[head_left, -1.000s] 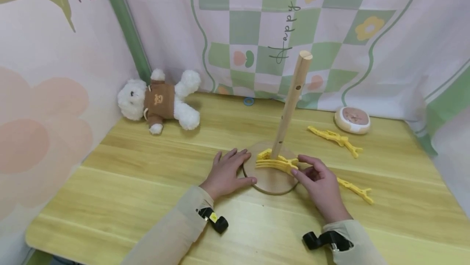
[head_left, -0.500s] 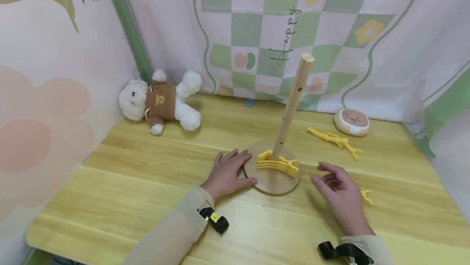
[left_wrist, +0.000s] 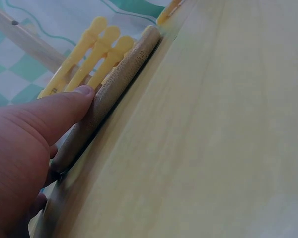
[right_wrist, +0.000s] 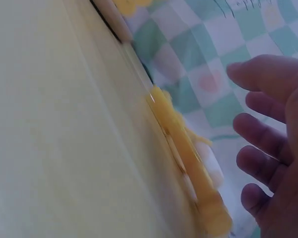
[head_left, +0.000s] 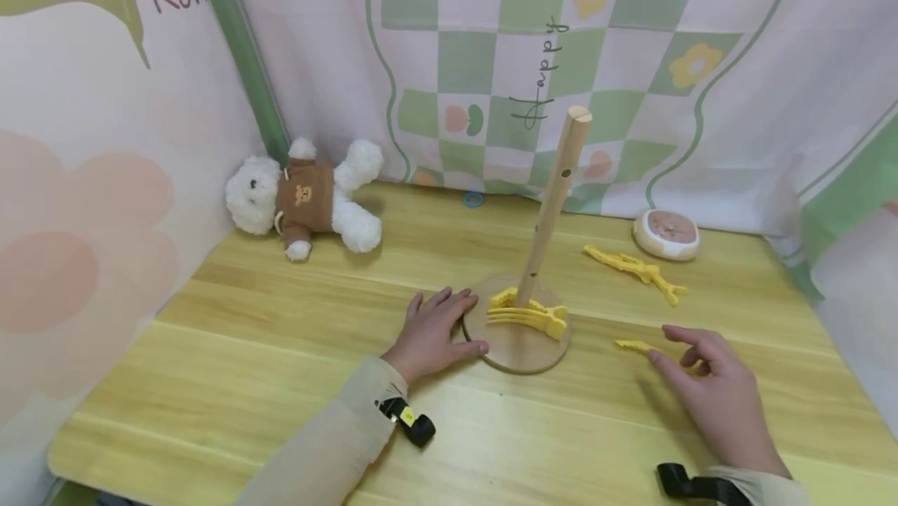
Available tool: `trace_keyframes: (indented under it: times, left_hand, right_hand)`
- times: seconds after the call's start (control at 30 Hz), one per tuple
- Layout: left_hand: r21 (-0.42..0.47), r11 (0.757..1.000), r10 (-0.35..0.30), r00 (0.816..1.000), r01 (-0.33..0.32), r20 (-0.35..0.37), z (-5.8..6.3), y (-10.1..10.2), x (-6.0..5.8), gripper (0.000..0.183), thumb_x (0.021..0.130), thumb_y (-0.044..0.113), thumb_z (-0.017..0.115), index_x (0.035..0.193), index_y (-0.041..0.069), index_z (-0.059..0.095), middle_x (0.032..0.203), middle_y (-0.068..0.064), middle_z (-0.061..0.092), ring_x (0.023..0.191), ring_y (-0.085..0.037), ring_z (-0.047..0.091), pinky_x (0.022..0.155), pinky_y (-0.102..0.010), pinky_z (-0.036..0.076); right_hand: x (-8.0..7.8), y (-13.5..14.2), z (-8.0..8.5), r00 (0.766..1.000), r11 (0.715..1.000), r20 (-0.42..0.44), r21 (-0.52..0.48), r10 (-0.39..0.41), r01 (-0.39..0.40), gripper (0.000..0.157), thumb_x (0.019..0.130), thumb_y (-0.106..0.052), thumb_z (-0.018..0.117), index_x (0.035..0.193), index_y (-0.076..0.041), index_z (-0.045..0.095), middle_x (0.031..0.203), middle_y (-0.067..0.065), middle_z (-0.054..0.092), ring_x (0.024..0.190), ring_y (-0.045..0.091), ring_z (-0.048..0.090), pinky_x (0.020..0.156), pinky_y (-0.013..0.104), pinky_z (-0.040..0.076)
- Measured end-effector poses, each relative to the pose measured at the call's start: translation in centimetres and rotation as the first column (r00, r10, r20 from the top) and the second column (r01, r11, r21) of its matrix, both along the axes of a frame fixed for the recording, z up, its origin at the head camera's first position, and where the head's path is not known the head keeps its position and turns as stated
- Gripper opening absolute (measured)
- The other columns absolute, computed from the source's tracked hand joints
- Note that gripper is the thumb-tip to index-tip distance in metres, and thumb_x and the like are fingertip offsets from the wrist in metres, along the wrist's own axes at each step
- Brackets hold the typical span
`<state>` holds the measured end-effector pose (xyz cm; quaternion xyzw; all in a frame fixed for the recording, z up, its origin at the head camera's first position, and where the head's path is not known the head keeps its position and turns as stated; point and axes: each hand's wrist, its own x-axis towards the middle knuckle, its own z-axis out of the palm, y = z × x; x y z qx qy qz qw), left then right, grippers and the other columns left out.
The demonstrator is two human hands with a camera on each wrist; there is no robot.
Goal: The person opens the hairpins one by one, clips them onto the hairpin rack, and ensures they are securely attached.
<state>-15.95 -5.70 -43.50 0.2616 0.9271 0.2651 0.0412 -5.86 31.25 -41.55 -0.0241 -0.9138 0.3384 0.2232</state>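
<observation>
A wooden pole [head_left: 550, 217] with dark holes stands on a round wooden base [head_left: 522, 356]. Slim yellow plastic pieces [head_left: 526, 319] lie around the pole's foot. My left hand [head_left: 435, 338] rests on the base's left edge, fingers spread; in the left wrist view its thumb [left_wrist: 64, 111] lies against the rim. To the right, my right hand [head_left: 722, 397] hovers over a single yellow plastic piece [head_left: 631, 345], which it partly hides. The right wrist view shows that yellow piece [right_wrist: 188, 158] apart from the loosely bent fingers [right_wrist: 260, 131].
Another yellow piece [head_left: 634, 266], fork-ended, lies farther back on the right. Behind it sits a rounded white and pink object [head_left: 666, 233]. A white plush toy [head_left: 309, 198] in a brown top lies at the back left. Near the curtain is a small blue ring [head_left: 473, 199].
My right hand has let go of the yellow piece at the pole's foot and moved right, to above the loose yellow piece. My left hand has stayed on the base.
</observation>
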Motion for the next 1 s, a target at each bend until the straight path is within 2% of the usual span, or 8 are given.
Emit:
trace_keyframes:
  times: [0.3, 0.53, 0.6, 0.7, 0.77, 0.83, 0.9, 1.0]
  left_hand:
    - [-0.001, 1.000, -0.002, 1.000, 0.002, 0.009, 0.1, 0.0, 0.1, 0.081, 0.089, 0.060, 0.066, 0.155, 0.018, 0.041, 0.161, 0.000, 0.035, 0.151, -0.028, 0.023, 0.119, -0.061, 0.005]
    - [0.001, 1.000, -0.005, 1.000, 0.005, 0.005, 0.3, -0.1, 0.2, 0.081, 0.089, 0.060, 0.067, 0.154, 0.018, 0.042, 0.161, -0.001, 0.036, 0.150, -0.029, 0.024, 0.119, -0.061, 0.006]
    - [0.003, 1.000, -0.008, 1.000, 0.008, 0.001, 0.4, -0.1, 0.2, 0.081, 0.089, 0.060, 0.067, 0.154, 0.017, 0.042, 0.160, -0.002, 0.036, 0.150, -0.029, 0.025, 0.119, -0.062, 0.007]
    - [0.010, 1.000, -0.013, 1.000, 0.013, -0.002, 0.5, -0.1, 0.2, 0.081, 0.089, 0.059, 0.067, 0.153, 0.016, 0.043, 0.160, -0.003, 0.037, 0.150, -0.031, 0.026, 0.118, -0.063, 0.007]
    - [0.016, 1.000, -0.014, 1.000, 0.014, -0.001, 0.5, -0.2, 0.2, 0.080, 0.089, 0.059, 0.067, 0.153, 0.016, 0.043, 0.160, -0.003, 0.038, 0.150, -0.031, 0.026, 0.118, -0.063, 0.007]
    - [0.018, 1.000, -0.014, 1.000, 0.014, 0.002, 0.6, -0.1, 0.3, 0.080, 0.090, 0.058, 0.067, 0.153, 0.016, 0.043, 0.160, -0.003, 0.037, 0.150, -0.031, 0.026, 0.118, -0.063, 0.007]
    - [0.018, 1.000, -0.013, 1.000, 0.013, 0.005, 0.6, -0.1, 0.3, 0.080, 0.089, 0.058, 0.067, 0.153, 0.016, 0.043, 0.160, -0.003, 0.037, 0.150, -0.031, 0.025, 0.118, -0.063, 0.007]
    - [0.010, 1.000, -0.006, 1.000, 0.006, 0.008, 0.7, -0.2, 0.4, 0.080, 0.089, 0.058, 0.068, 0.153, 0.017, 0.043, 0.160, -0.002, 0.037, 0.150, -0.030, 0.025, 0.119, -0.062, 0.006]
  right_hand:
    - [0.9, 3.9, 0.0, 0.972, 0.997, 0.233, 0.078, -0.038, 0.020, 0.056, 0.090, -0.040, 0.075, 0.134, -0.007, 0.062, 0.120, 0.008, 0.057, 0.082, -0.003, 0.043, 0.060, 0.018, 0.038]
    - [0.8, 5.2, -0.2, 0.938, 0.991, 0.342, 0.105, 0.045, -0.085, 0.068, 0.090, -0.040, 0.076, 0.142, -0.002, 0.053, 0.125, 0.021, 0.060, 0.082, -0.007, 0.046, 0.063, 0.021, 0.040]
    - [0.7, 5.5, -0.3, 0.919, 0.985, 0.389, 0.120, 0.066, -0.122, 0.073, 0.090, -0.042, 0.075, 0.145, 0.000, 0.049, 0.126, 0.024, 0.060, 0.088, 0.001, 0.050, 0.067, 0.027, 0.042]
    - [0.7, 6.0, -0.3, 0.880, 0.979, 0.467, 0.121, 0.091, -0.165, 0.080, 0.093, -0.045, 0.071, 0.147, 0.006, 0.042, 0.128, 0.030, 0.055, 0.102, 0.025, 0.055, 0.078, 0.045, 0.046]
    - [0.6, 6.3, -0.3, 0.867, 0.977, 0.490, 0.125, 0.092, -0.174, 0.077, 0.094, -0.047, 0.069, 0.144, 0.008, 0.045, 0.128, 0.033, 0.054, 0.108, 0.042, 0.054, 0.082, 0.056, 0.045]
    - [0.6, 6.4, -0.2, 0.858, 0.977, 0.507, 0.123, 0.088, -0.173, 0.073, 0.095, -0.048, 0.067, 0.140, 0.008, 0.049, 0.127, 0.035, 0.054, 0.110, 0.048, 0.053, 0.083, 0.061, 0.044]
    - [0.6, 6.4, -0.3, 0.863, 0.982, 0.502, 0.124, 0.061, -0.141, 0.069, 0.095, -0.050, 0.066, 0.135, 0.005, 0.055, 0.121, 0.029, 0.060, 0.101, 0.038, 0.059, 0.077, 0.052, 0.047]
    - [0.7, 5.6, -0.4, 0.903, 0.996, 0.430, 0.083, 0.002, -0.042, 0.063, 0.093, -0.047, 0.069, 0.131, 0.001, 0.060, 0.110, 0.018, 0.069, 0.086, 0.011, 0.062, 0.070, 0.031, 0.048]
